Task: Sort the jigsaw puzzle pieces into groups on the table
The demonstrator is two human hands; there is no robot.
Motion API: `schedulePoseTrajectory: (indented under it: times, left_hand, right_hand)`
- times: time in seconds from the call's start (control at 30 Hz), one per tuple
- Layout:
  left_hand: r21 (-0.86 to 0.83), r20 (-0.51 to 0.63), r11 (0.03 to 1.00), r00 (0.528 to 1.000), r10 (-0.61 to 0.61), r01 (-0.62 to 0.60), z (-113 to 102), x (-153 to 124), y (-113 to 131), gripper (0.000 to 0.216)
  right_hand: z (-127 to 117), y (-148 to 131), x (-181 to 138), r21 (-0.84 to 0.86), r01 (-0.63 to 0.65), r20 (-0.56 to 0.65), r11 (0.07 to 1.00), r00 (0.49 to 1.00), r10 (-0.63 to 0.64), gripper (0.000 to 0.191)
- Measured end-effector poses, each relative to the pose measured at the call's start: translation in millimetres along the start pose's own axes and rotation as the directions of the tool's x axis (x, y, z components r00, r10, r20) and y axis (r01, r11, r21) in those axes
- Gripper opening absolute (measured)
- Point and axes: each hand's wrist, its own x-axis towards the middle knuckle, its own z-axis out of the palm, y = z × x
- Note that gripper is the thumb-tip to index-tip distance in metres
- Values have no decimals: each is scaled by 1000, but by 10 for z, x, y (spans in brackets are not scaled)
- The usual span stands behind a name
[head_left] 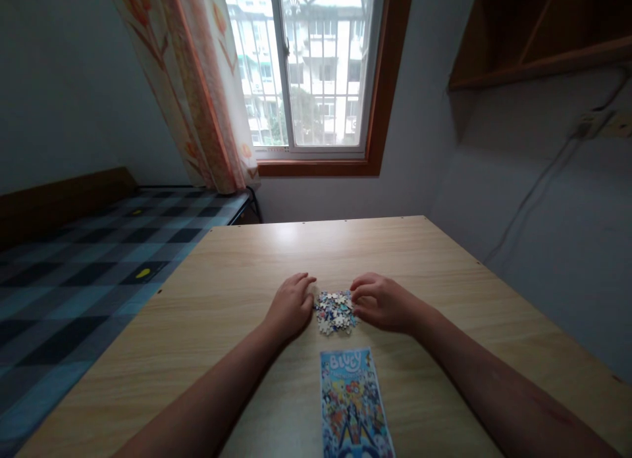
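A small heap of jigsaw puzzle pieces [336,312] lies on the wooden table, mostly pale with bits of blue, teal and red showing. My left hand [292,303] rests at the heap's left edge, its fingers stretched forward and nothing seen in it. On the opposite side, my right hand [378,301] has loosely bent, parted fingers whose tips meet the edge of the pieces. No piece is visible in its grasp. Nearer to me lies a colourful picture sheet or box lid [353,405] with "BLUEY" lettering and many cartoon figures; its lower end is cut off by the frame.
The light wood table [247,260] reaches toward a window [320,70] with an orange-flowered curtain [197,89]. A bed with a checked cover [99,260] stands to the left. Wall shelves [538,37] and a hanging cable [526,195] are at the right.
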Motion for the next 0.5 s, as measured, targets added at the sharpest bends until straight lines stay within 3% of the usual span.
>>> schedulePoseTrajectory:
  times: [0.5]
  left_hand:
    - [-31, -19, 999, 1000, -10, 9, -2, -1, -9, 45]
  right_hand:
    - [23, 17, 7, 0, 6, 28, 1000, 1000, -5, 8]
